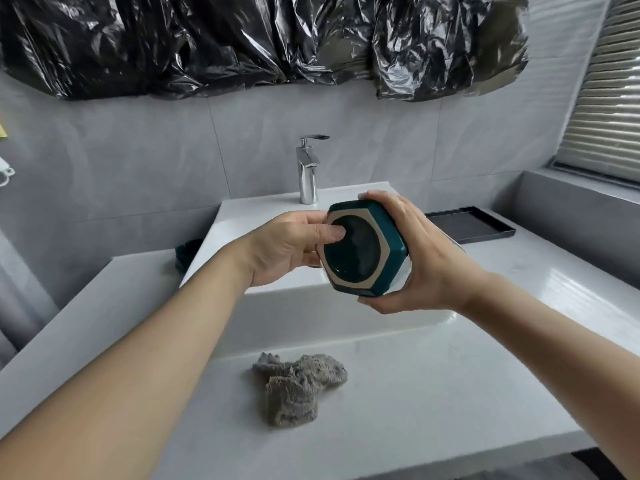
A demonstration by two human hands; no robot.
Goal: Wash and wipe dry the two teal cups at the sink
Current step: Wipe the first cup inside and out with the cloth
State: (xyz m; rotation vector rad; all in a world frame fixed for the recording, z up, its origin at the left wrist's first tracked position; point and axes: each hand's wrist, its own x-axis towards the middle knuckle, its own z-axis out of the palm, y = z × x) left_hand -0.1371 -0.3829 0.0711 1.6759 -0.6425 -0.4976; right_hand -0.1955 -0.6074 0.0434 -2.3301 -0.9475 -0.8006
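Observation:
A teal hexagonal cup (388, 244) with a beige rim is held on its side above the white sink (311, 306), its mouth turned towards me. My right hand (426, 258) wraps round its body from the right. My left hand (291, 247) holds the rim from the left, thumb pressed inside the mouth. The second teal cup (185, 252) stands on the counter left of the sink, mostly hidden behind the basin's edge. A crumpled grey cloth (298, 386) lies on the counter in front of the sink.
A chrome tap (308, 171) stands at the back of the sink; no water is visible. A black tray (478, 226) sits on the counter at the right. Black plastic sheeting (263, 43) covers the wall above. Window blinds (609, 98) are at far right.

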